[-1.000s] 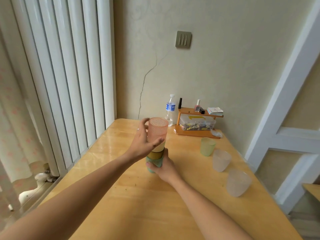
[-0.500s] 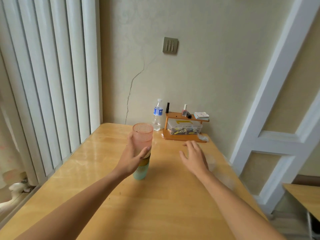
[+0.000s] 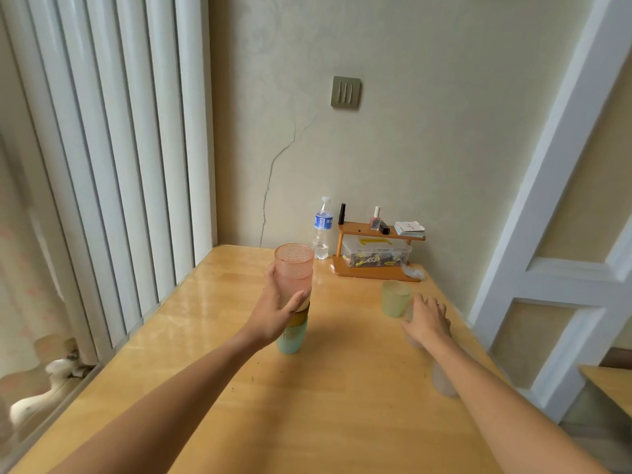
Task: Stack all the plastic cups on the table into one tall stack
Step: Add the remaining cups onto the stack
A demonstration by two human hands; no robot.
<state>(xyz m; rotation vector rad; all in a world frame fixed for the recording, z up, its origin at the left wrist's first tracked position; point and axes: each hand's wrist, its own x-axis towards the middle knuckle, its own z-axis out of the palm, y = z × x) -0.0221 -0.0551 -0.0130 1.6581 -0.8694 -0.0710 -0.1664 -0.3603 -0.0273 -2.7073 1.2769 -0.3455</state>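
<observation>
Left hand [image 3: 278, 311] grips the upright stack [image 3: 293, 295]; the open right hand [image 3: 427, 319] reaches over a frosted cup [image 3: 412, 336] beside the green cup [image 3: 395, 298].

No writing can be read anywhere. The water bottle [image 3: 322, 230], standing just left of the small wooden shelf [image 3: 379, 249], carries a blue label whose print is too small to make out. A stack of cards [image 3: 409, 229] on that shelf's top board shows only illegible marks.
</observation>
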